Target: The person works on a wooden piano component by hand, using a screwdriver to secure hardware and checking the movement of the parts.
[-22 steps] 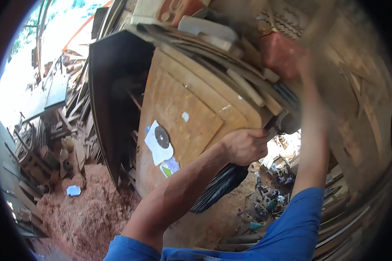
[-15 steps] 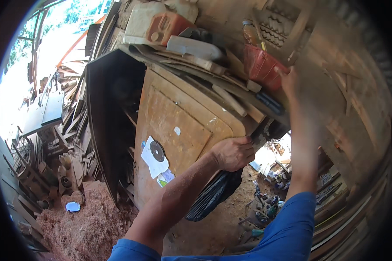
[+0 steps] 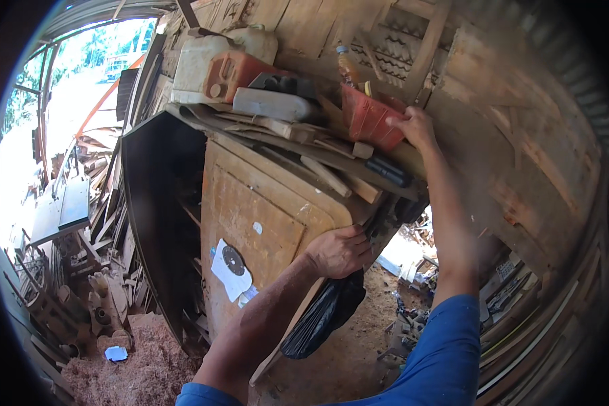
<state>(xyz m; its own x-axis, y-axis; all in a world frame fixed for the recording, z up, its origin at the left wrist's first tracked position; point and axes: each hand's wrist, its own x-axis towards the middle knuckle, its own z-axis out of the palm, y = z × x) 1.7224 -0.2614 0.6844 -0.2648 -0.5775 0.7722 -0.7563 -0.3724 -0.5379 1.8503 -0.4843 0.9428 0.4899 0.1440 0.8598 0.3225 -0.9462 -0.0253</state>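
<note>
My left hand [image 3: 340,252] is closed round the edge of a worn wooden cabinet door [image 3: 254,210], near its rounded upper corner. The door stands ajar. On its face are a piece of white paper [image 3: 229,276] and a dark disc [image 3: 234,259]. Raised to the top of the cabinet, my right hand [image 3: 415,127] grips the rim of a red plastic container [image 3: 372,116], thumb on the outside. A bottle [image 3: 347,64] with a blue cap stands in or behind the container. Just below lies a dark, long-shaped object [image 3: 388,172]. A black plastic bag [image 3: 325,314] hangs under my left hand.
Wood strips [image 3: 325,176], an orange jerrycan [image 3: 233,76] and a whitish jerrycan [image 3: 193,71] crowd the cabinet top. The dark cabinet side [image 3: 159,203] is at left. Sawdust [image 3: 139,379] is heaped on the floor at lower left. Planks [image 3: 548,338] line the right.
The view has shifted, so the cabinet and its load sit further left and lower. My left hand stays on the door edge and my right hand on the red container.
</note>
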